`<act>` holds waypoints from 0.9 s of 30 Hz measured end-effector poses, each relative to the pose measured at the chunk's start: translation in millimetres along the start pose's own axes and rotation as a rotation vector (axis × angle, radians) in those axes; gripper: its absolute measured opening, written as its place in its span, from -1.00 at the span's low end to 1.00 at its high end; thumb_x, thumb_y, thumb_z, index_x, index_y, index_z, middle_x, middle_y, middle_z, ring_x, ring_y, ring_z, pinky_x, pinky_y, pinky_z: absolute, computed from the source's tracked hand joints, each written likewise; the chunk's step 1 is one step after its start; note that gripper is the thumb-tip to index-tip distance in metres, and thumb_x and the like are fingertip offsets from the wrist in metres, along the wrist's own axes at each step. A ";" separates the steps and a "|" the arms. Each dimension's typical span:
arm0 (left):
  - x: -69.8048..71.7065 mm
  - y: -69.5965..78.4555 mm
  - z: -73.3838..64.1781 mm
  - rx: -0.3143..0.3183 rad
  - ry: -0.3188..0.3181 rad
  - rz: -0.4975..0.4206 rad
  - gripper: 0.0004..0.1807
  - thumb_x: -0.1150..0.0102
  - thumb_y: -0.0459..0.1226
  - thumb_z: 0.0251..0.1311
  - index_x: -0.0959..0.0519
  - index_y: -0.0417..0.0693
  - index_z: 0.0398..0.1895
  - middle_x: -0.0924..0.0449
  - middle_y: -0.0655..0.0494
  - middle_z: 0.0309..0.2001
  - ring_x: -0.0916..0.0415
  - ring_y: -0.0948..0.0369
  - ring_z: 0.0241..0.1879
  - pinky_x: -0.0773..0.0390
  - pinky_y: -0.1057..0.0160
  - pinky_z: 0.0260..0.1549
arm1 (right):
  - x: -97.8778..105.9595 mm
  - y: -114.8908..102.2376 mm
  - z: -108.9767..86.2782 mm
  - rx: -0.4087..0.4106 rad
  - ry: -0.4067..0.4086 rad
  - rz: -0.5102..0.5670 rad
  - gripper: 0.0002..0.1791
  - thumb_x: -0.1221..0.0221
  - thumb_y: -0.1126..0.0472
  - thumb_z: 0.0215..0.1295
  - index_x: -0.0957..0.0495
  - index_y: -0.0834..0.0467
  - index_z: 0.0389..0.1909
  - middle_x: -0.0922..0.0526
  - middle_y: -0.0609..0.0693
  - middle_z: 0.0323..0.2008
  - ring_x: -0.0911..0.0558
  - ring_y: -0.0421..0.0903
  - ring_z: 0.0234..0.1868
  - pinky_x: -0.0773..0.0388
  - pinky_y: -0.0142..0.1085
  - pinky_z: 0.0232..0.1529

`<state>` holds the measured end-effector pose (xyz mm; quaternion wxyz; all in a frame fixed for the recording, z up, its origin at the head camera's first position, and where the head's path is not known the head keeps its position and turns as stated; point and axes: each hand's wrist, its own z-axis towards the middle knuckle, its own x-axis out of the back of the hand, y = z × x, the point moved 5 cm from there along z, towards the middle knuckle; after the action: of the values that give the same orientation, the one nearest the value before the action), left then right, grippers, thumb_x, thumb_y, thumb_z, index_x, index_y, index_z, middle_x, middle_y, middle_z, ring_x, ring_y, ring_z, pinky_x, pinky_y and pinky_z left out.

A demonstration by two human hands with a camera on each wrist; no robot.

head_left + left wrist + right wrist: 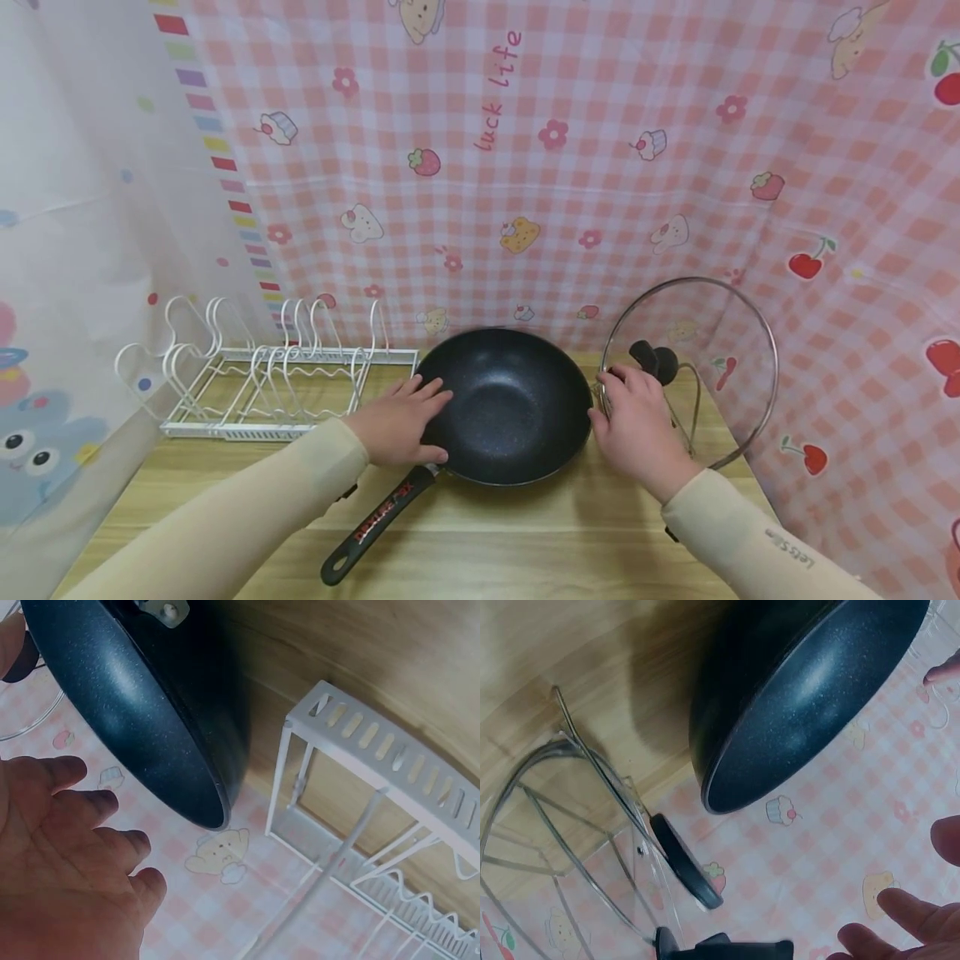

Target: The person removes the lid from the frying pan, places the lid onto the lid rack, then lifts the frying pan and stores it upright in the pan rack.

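Note:
A black frying pan (502, 408) with deep sloping sides sits on the wooden table, its black handle (378, 525) pointing toward the front left. Over the pan's left rim my left hand (393, 423) is spread, palm down; the left wrist view shows its fingers (112, 851) extended and holding nothing. My right hand (637, 421) hovers by the right rim, between pan and glass lid. Its fingers (915, 911) are loosely extended in the right wrist view, with nothing gripped. The lid, with a metal rim (774, 358), stands upright behind that hand.
To the left of the pan stands a white wire rack (262, 433) with several upright loops. A metal wire stand (547, 817) is at the lid, near black knob parts (664, 365). Pink checked cloth (555, 183) hangs close behind and along the right side.

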<state>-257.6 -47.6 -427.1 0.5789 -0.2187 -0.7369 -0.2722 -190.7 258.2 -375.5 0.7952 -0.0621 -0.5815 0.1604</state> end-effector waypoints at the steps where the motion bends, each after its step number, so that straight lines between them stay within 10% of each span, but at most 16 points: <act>1: -0.1 -0.2 -1.2 0.001 0.002 -0.002 0.01 -0.24 0.28 0.32 -0.21 -0.10 0.64 -0.10 -0.19 0.66 0.00 -0.32 0.63 -0.03 -0.25 0.61 | -2.0 -0.5 -0.3 0.005 -0.003 0.006 -0.46 -0.30 0.21 0.38 -0.52 0.40 0.28 -0.46 0.44 0.33 -0.34 0.46 0.39 -0.28 0.33 0.44; 27: -20.6 -10.6 -21.2 0.027 -0.014 -0.081 -0.02 -0.30 0.22 0.31 -0.26 -0.17 0.60 -0.15 -0.27 0.63 -0.08 -0.27 0.62 -0.06 -0.36 0.56 | -61.8 -1.9 -14.6 0.003 -0.276 0.093 -0.30 -0.25 -0.01 0.49 -0.40 0.39 0.43 -0.31 0.42 0.52 -0.23 0.45 0.55 -0.26 0.31 0.49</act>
<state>-244.0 -69.7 -444.9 0.5651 -0.1827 -0.7527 -0.2840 -193.4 237.4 -435.5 0.6995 -0.0652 -0.6816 0.2048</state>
